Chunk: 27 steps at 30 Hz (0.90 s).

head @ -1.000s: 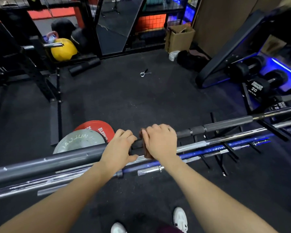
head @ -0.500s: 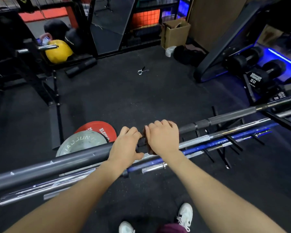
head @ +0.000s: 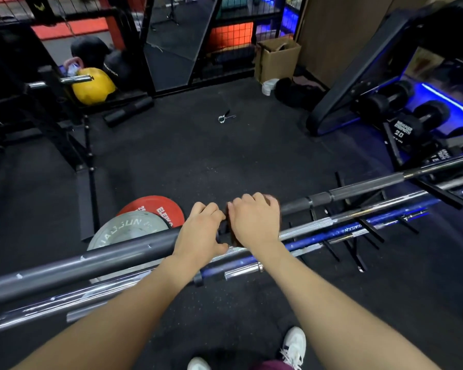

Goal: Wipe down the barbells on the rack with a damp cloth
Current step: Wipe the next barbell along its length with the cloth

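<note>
Task looks early/mid: both hands on the top grey barbell [head: 91, 260], w/ the bars below judged not yet wiped. Left hand [head: 201, 231] curled round that bar. Right hand [head: 254, 222], just beside it, fingers curled over the brown cloth [head: 234, 240], pressing it onto the bar. Counts: 1 cloth; approx 4 barbells on the rack [head: 356, 252] under the hands, exact no. unclear; 2 plates [head: 129, 228] beyond left hand; 1 collar clip [head: 226, 117] well beyond both.

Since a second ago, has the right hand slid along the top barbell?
No. The right hand keeps the same gap from the collar on the top barbell; only the view shifted.
</note>
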Each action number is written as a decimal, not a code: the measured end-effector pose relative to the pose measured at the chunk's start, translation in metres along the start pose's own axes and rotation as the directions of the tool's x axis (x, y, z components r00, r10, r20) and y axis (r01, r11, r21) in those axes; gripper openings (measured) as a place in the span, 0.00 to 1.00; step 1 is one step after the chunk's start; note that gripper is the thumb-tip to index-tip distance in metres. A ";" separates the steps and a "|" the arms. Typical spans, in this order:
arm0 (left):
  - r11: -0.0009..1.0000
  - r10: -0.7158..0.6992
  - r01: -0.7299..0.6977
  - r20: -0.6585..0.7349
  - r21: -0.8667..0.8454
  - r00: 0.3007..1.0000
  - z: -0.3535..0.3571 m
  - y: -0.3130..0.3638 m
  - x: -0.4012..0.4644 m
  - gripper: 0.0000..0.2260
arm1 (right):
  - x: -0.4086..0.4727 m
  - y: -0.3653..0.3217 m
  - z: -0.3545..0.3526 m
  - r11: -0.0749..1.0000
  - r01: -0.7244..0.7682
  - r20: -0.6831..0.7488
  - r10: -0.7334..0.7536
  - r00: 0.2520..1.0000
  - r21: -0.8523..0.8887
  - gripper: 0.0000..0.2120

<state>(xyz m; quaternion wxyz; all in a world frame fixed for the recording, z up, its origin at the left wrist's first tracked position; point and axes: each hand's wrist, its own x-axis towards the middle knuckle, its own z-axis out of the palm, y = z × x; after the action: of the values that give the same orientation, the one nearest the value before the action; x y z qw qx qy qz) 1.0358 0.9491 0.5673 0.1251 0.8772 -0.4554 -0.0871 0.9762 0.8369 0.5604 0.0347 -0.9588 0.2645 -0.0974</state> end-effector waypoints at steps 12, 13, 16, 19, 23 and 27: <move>0.999 0.019 -0.021 -0.060 -0.034 0.998 0.003 0.000 -0.001 0.11 | -0.023 -0.003 0.018 0.996 -0.031 -0.177 0.046 0.983 0.086 0.14; 0.999 0.018 -0.019 -0.033 -0.026 0.999 0.002 -0.001 0.000 0.14 | -0.012 -0.003 0.010 1.000 -0.012 -0.090 0.015 0.996 0.028 0.15; 1.000 0.024 -0.025 0.041 0.004 0.999 -0.003 -0.004 0.002 0.23 | 0.016 -0.005 0.000 1.000 0.010 0.203 -0.010 0.979 0.002 0.18; 0.998 0.052 -0.047 0.120 -0.042 0.991 -0.009 -0.008 0.001 0.32 | 0.000 0.003 0.004 0.998 0.053 0.007 -0.053 0.999 0.021 0.16; 0.997 0.040 -0.029 0.144 -0.078 0.989 -0.015 -0.027 -0.011 0.43 | -0.051 0.032 0.030 0.955 0.270 -0.206 -0.243 0.948 0.119 0.19; 0.994 -0.047 0.060 0.147 -0.089 0.988 -0.022 -0.033 -0.013 0.43 | -0.042 0.034 0.033 0.958 0.284 -0.309 -0.259 0.915 0.038 0.16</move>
<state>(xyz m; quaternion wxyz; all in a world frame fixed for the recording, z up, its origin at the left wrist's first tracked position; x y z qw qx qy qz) 1.0602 0.9811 0.5785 0.1300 0.8736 -0.4350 -0.1752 0.9305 0.8300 0.5168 0.0192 -0.9579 0.1267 -0.2568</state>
